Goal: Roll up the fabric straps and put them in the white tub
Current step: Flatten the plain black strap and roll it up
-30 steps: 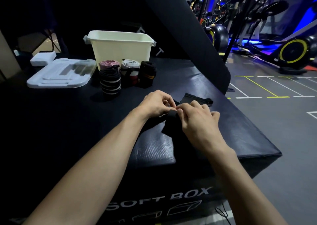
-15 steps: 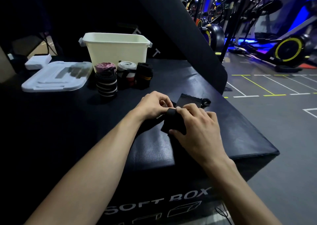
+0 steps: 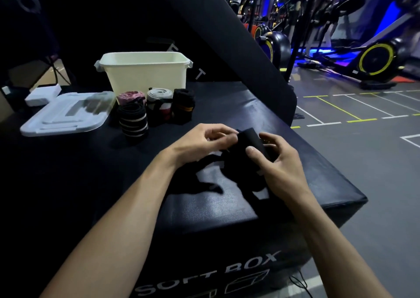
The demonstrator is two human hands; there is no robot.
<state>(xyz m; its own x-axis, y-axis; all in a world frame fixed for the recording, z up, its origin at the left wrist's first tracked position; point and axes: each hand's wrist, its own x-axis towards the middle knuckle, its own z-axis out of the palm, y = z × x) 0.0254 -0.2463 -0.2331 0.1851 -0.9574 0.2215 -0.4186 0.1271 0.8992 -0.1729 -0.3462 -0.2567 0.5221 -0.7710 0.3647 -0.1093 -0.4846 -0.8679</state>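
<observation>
At centre frame, both hands work a black fabric strap [image 3: 248,143] just above the black soft box [image 3: 227,206]. The left hand [image 3: 202,142] pinches one edge of the part-formed roll; the right hand [image 3: 276,161] grips it, thumb pressed across the outer wrap. A loose tail hangs toward the box top. The material appears light, limp and likely to spring open, so I judge the hold belongs across the outermost layer. Four finished rolls [image 3: 133,122] stand at upper left of centre, just in front of the white tub [image 3: 145,75], outside it.
</observation>
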